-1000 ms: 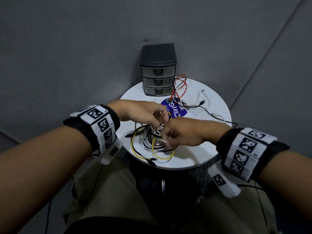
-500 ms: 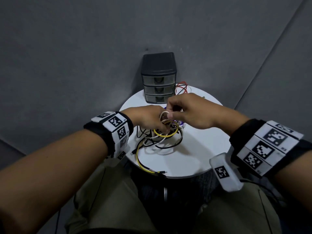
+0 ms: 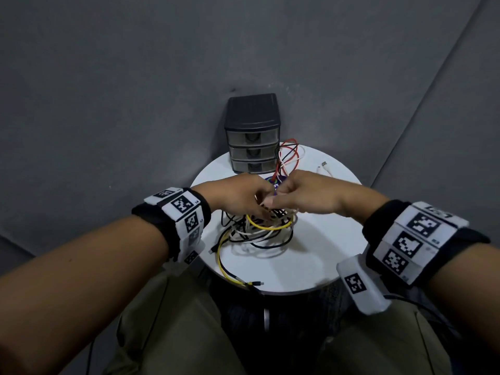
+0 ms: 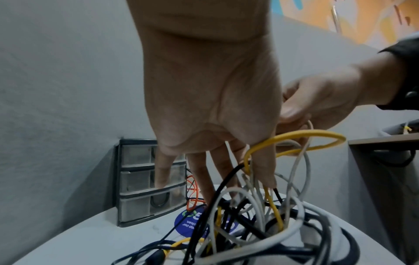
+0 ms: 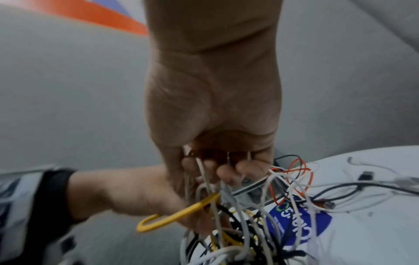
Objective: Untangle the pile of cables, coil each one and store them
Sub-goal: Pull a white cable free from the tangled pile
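Observation:
A tangle of white, black and yellow cables [image 3: 259,236] lies mid-table on the round white table [image 3: 324,239]. My left hand [image 3: 249,198] reaches into its top, thumb and fingers pinching a lifted yellow cable [image 3: 270,228] loop together with black and white strands. The left wrist view shows that yellow cable [image 4: 306,133] arching out beside my left hand [image 4: 211,107]. My right hand [image 3: 286,193] meets the left one from the right. In the right wrist view, my right hand [image 5: 215,165] has its fingers curled round thin white cables rising from the pile.
A dark three-drawer unit [image 3: 253,133] stands at the table's back edge, drawers closed. Red and black cables [image 3: 293,155] loop beside it over a blue sticker [image 5: 299,220]. A white plug [image 3: 324,165] lies back right. The yellow cable's plug [image 3: 254,283] reaches the front edge.
My right hand left the near side of the pile, rose toward the back, and now meets the left hand above it. The yellow loop has been lifted off the table.

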Demonstrator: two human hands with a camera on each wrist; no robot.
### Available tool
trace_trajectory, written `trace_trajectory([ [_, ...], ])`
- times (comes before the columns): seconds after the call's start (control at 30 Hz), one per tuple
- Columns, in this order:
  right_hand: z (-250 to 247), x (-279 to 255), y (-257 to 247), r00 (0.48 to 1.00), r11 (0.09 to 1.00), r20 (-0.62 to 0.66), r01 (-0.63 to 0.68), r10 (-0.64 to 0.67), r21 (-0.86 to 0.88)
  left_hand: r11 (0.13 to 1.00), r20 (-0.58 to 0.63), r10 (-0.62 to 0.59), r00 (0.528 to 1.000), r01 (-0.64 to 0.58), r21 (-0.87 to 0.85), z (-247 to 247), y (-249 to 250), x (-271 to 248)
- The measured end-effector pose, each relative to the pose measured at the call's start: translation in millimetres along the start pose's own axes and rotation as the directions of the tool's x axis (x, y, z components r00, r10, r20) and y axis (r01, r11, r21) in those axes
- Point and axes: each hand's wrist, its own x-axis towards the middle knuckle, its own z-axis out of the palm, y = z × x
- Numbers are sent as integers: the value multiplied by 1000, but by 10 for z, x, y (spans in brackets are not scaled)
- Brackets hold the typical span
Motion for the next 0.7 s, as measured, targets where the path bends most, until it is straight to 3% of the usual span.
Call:
trace_trajectory([
  [0.07, 45, 21, -22, 1000, 991, -28, 9, -13, -132, 999, -10, 21, 1000, -21, 38, 32, -6, 21],
  [0.13, 44, 25, -28, 994, 989, -78, 60, -70, -132, 999, -31, 22, 999, -20, 48, 60, -15, 29],
  [0.2, 14, 20, 1, 979, 987, -139, 157, -150, 39, 999, -56, 2, 998, 0, 44, 76, -33, 29],
  [0.27, -27, -2, 37, 956, 925, -206, 261, -208, 275, 999, -67, -12, 998, 14, 36, 68, -65, 10],
  [0.4, -47, -10, 95, 949, 781, -283, 282, -140, 558, 999, -69, -14, 998, 16, 36, -2, -104, 15],
  [0.43, -50, 3, 97, 954, 794, -285, 246, -95, 556, 998, -63, -8, 998, 11, 54, -11, -111, 29],
  [0.5, -50, 21, 71, 969, 906, -244, 127, -27, 403, 998, -63, 9, 998, -5, 66, -11, -111, 50],
  [0.6, -34, 32, 23, 989, 985, -145, 66, -43, 160, 999, -61, 21, 998, -19, 46, 33, -122, 68],
  [0.7, -63, 18, 38, 975, 907, -169, 198, -143, 371, 999, -85, 35, 996, -32, 33, 104, -157, 73],
])
